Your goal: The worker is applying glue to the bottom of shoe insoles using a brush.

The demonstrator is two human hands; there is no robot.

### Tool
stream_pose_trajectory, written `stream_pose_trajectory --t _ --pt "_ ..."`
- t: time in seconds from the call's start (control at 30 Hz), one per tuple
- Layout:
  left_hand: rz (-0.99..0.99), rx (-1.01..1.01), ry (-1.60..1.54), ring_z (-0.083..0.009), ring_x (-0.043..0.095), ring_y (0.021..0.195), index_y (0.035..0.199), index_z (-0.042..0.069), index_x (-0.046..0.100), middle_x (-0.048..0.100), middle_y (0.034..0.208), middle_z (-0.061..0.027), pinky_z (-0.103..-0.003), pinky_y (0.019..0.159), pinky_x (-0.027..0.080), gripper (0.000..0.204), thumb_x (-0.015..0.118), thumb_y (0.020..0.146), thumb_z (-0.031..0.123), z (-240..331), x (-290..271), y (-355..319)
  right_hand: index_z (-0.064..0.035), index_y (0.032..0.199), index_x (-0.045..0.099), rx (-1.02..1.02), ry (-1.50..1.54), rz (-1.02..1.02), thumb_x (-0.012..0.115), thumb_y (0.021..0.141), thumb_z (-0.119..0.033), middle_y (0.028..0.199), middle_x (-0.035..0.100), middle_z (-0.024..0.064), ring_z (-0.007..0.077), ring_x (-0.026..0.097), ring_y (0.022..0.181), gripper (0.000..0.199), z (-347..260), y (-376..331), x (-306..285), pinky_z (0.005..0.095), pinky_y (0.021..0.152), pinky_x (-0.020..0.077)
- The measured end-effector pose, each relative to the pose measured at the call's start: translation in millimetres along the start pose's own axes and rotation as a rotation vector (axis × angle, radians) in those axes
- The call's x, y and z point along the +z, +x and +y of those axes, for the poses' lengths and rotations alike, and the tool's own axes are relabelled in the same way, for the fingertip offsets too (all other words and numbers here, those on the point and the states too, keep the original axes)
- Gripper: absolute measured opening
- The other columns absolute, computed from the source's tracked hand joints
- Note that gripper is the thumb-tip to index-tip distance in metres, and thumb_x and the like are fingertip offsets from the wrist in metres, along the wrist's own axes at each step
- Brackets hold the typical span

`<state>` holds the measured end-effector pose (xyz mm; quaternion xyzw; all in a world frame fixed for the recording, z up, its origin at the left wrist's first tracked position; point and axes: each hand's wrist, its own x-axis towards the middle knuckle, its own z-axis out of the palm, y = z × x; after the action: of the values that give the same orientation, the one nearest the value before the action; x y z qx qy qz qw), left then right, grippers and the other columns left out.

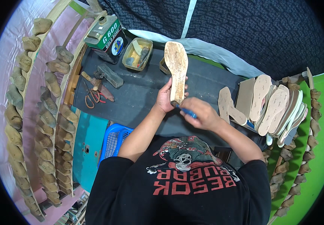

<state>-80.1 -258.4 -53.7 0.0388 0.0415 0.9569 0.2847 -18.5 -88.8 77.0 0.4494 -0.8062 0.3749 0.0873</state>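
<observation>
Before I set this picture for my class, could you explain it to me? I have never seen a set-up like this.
There is no robot here, just a person's two bare hands. The picture comes from the left one of two wide cameras worn on the person's head, looking down; its lens bends straight edges near the rim.

The left hand holds a pale, brown-stained sole. The right hand grips a blue-handled tool, its dark tip at the sole's near end.

On the dark table are a green and black tin and a yellowish tub at the left, and a pile of pale soles at the right.
</observation>
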Motion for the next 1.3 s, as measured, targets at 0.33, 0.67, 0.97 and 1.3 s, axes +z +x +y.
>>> stream_pose_trajectory --t 0.33,0.67,0.97,1.3 --pt "0.017 -0.012 -0.001 -0.0279 0.060 0.113 0.143 0.008 0.052 0.061 0.136 -0.0116 -0.046 0.091 0.049 0.048 0.042 0.108 0.040 -8 6 -7 0.0032 0.116 0.066 0.800 0.723 0.669 0.069 0.098 -0.011 0.093 0.069 0.0065 0.0123 0.065 0.077 0.023 59 26 -3 0.0263 0.072 0.0530" --pt "0.081 0.108 0.093 -0.0239 0.064 0.110 0.148 0.011 0.048 0.058 0.142 -0.0108 -0.045 0.090 0.054 0.050 0.042 0.108 0.039 1 10 -5 -0.0003 0.108 0.061 0.978 1.142 0.671 0.069 0.093 -0.003 0.093 0.070 0.0122 0.0173 0.068 0.075 0.017 37 -15 23 0.0311 0.071 0.0574" --pt "0.089 0.043 0.162 -0.0246 0.064 0.113 0.150 0.017 0.045 0.060 0.137 -0.0089 -0.046 0.093 0.054 0.047 0.044 0.108 0.038 -7 11 -4 0.0028 0.117 0.066 0.694 0.740 0.570 0.067 0.098 -0.008 0.100 0.071 0.0101 0.0147 0.069 0.084 0.022 51 0 -8 0.0317 0.078 0.0583" --pt "0.169 0.009 0.130 -0.0219 0.063 0.109 0.148 0.013 0.047 0.062 0.130 -0.0086 -0.044 0.093 0.053 0.049 0.045 0.107 0.041 -11 13 -6 0.0019 0.112 0.063 -0.010 -0.173 0.115 0.072 0.069 0.002 0.103 0.065 0.0161 0.0354 0.066 0.094 0.045 26 15 -24 0.0411 0.080 0.0563"
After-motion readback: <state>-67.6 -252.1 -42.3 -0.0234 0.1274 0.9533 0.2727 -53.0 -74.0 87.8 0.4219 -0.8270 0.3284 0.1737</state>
